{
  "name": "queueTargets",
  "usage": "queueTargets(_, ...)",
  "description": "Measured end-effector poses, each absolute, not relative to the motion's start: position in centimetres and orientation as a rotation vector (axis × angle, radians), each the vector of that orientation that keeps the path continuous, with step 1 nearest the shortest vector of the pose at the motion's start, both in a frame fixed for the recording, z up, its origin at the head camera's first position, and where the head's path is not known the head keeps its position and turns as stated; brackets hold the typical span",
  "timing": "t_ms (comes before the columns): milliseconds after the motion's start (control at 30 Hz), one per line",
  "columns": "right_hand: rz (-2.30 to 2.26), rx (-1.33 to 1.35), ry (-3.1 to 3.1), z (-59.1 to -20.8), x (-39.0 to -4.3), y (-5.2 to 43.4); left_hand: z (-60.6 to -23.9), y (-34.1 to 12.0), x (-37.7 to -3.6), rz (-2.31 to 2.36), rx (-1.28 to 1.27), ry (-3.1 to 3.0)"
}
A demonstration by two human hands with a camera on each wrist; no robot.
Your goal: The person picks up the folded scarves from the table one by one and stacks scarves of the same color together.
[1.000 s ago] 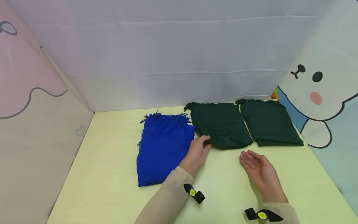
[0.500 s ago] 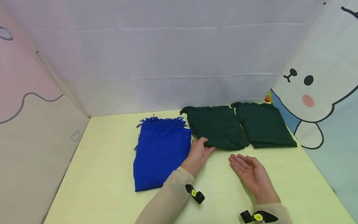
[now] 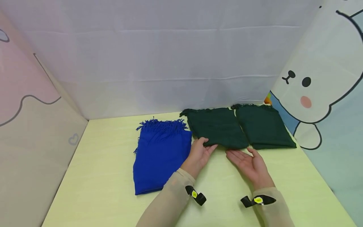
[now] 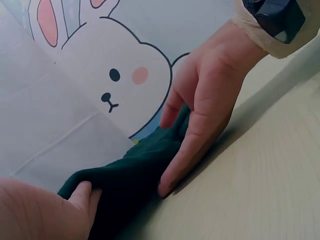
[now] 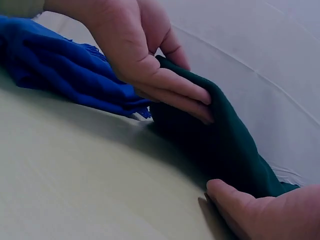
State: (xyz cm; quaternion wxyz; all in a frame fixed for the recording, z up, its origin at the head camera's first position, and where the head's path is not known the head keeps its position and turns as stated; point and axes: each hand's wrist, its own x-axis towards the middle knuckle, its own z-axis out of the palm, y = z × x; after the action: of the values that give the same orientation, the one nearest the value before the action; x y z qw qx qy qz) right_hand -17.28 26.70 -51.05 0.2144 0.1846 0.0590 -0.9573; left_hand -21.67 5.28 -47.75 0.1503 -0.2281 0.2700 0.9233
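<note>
A folded dark green scarf (image 3: 216,126) with a fringed far edge lies at the back of the table. My left hand (image 3: 199,156) pinches its near edge at the left, thumb on top and fingers beneath. In the right wrist view, that edge of the green scarf (image 5: 227,135) stands raised off the table between thumb and fingers of the left hand (image 5: 145,55). Palm up, my right hand (image 3: 250,167) has its straight fingertips right at the near edge, toward the right corner. The left wrist view has the right hand (image 4: 207,95) low beside the cloth.
A second folded dark green scarf (image 3: 263,127) lies just right of the first. To the left is a folded blue scarf (image 3: 161,160) with a fringe, close beside my left forearm. White and cartoon-printed sheets (image 3: 170,63) wall in the pale table (image 3: 107,164).
My right hand has moved left and forward to the near edge of the middle green scarf. My left hand has taken hold of that edge and lifted it slightly. The head view has shifted.
</note>
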Motion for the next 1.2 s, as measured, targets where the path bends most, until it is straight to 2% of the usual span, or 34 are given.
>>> queueTargets(233, -2.705, 0.641, 0.076, -50.6, -19.5, 25.8, -48.2, 4.8, -21.6, 2.664, -0.682, 0.732)
queueTargets(633, -2.618, 1.079, 0.368, -49.7, -21.3, 26.7, -49.6, 4.2, -20.6, 2.564, -0.618, 0.852)
queueTargets(1200, -2.604, 0.971, 0.383, -49.6, -18.5, 26.9, -49.9, 2.0, -17.5, 2.422, -0.426, 1.103)
